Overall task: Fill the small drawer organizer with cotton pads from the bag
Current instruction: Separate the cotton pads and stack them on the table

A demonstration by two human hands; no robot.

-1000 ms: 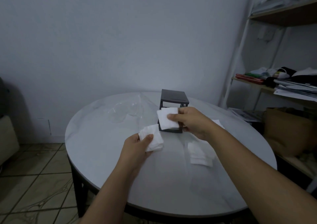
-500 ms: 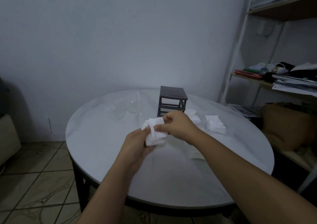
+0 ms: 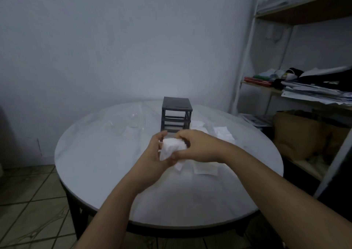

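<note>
cotton pads (image 3: 172,146) white | drawer organizer (image 3: 176,115) dark grey | table (image 3: 114,172) white

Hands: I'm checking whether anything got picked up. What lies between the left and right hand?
In the head view, a crumpled bunch of white cotton pads sits between the left hand and the right hand, gripped by both.
</note>
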